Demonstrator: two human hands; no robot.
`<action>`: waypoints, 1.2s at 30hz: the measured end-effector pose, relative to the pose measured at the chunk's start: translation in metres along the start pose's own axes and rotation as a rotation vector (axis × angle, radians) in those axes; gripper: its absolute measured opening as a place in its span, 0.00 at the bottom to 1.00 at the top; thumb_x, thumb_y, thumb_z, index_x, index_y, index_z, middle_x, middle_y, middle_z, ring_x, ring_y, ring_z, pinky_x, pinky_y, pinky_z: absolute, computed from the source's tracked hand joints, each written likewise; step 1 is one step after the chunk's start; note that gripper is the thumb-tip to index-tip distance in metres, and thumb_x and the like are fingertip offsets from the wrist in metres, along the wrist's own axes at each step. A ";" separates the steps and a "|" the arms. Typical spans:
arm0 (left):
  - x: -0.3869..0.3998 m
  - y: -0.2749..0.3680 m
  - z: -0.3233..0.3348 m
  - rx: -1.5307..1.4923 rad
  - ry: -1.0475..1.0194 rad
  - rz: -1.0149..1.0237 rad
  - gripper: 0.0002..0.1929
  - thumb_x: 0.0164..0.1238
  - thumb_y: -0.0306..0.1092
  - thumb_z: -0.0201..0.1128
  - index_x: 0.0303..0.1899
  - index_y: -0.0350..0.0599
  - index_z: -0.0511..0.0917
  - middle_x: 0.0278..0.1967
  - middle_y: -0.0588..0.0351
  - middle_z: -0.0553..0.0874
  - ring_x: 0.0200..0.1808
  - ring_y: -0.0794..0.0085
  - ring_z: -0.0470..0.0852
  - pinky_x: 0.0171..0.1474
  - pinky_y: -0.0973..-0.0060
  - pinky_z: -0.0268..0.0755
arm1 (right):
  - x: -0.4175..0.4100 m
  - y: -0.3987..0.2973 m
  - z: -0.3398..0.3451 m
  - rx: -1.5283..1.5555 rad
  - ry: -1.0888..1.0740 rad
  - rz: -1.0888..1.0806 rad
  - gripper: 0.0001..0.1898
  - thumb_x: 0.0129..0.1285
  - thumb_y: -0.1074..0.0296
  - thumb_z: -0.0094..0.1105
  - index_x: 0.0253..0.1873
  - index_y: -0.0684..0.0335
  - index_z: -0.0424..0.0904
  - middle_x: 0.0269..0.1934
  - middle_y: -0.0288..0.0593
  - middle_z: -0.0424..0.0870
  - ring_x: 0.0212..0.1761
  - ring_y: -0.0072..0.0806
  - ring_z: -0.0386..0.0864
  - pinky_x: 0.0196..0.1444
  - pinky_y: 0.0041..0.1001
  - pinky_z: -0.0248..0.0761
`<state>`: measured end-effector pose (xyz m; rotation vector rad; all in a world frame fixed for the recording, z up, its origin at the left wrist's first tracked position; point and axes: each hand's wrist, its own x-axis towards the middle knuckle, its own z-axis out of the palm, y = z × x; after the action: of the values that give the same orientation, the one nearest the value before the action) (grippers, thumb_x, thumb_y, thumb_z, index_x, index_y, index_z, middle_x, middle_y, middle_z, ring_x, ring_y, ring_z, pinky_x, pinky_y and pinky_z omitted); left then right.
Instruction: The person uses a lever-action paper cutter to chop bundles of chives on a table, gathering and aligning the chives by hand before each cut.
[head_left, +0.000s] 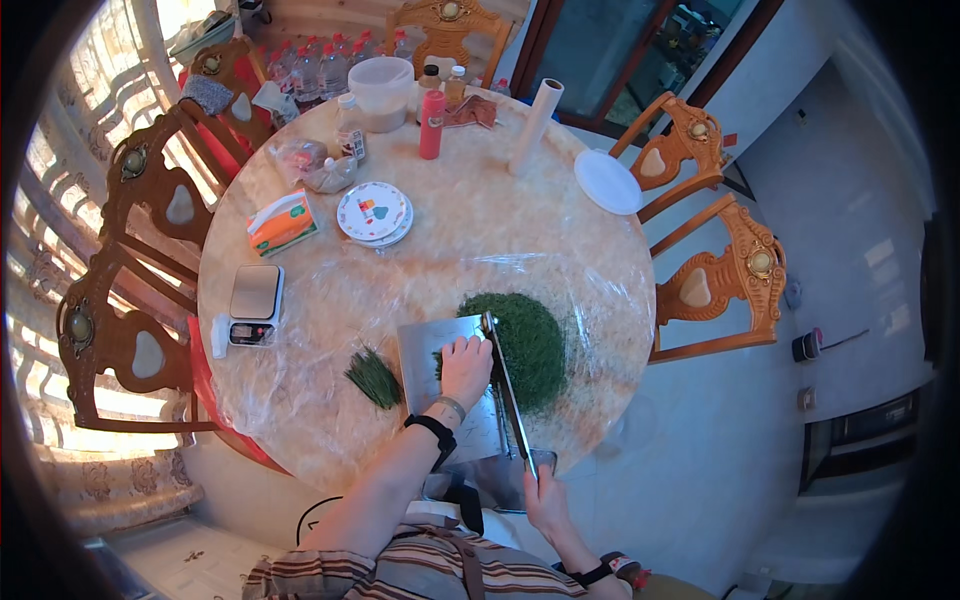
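Note:
My left hand (466, 369) presses down on a guillotine paper cutter's flat metal bed (420, 341), close to the cutting edge. A small tuft of thin green leaves (438, 364) peeks out under its fingers; the rest is hidden by the hand. With my right hand (546, 501) I grip the near end of the cutter's long blade arm (512, 401), which lies at a slant along the bed's right edge. Beyond the blade spreads a broad heap of finely cut greens (531, 349). Left of the cutter lies a bundle of uncut long thin leaves (373, 379).
The round table (480, 225) is partly covered in clear plastic film. A digital scale (256, 300), tissue pack (283, 223), stacked plates (373, 214) and bagged items (315, 166) stand left. Farther back are a red bottle (432, 126), plastic tub (382, 94), film roll (537, 127) and white lid (607, 181). Chairs surround it.

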<state>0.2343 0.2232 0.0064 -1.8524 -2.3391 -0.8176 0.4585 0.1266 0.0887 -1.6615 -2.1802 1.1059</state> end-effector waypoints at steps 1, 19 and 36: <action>0.001 -0.001 0.001 -0.002 -0.003 0.004 0.05 0.56 0.34 0.57 0.32 0.49 0.72 0.31 0.57 0.74 0.39 0.64 0.72 0.41 0.64 0.61 | -0.002 0.002 0.003 0.025 0.017 -0.012 0.13 0.65 0.61 0.47 0.35 0.68 0.67 0.21 0.64 0.75 0.25 0.62 0.74 0.26 0.51 0.64; -0.009 -0.004 0.002 0.006 0.011 0.092 0.04 0.56 0.34 0.56 0.32 0.48 0.72 0.31 0.58 0.74 0.38 0.64 0.72 0.42 0.64 0.61 | 0.026 -0.066 -0.067 -0.011 -0.138 0.079 0.18 0.65 0.58 0.47 0.35 0.71 0.72 0.26 0.64 0.77 0.32 0.61 0.75 0.34 0.48 0.67; 0.001 0.001 0.005 0.032 0.004 -0.019 0.05 0.56 0.35 0.56 0.31 0.48 0.70 0.31 0.56 0.74 0.39 0.63 0.72 0.41 0.64 0.61 | 0.003 0.037 0.033 -0.044 -0.014 0.012 0.12 0.66 0.60 0.46 0.39 0.66 0.68 0.24 0.63 0.75 0.28 0.61 0.74 0.27 0.49 0.63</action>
<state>0.2368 0.2261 0.0025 -1.8176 -2.3564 -0.7811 0.4671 0.1182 0.0402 -1.6925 -2.2213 1.0840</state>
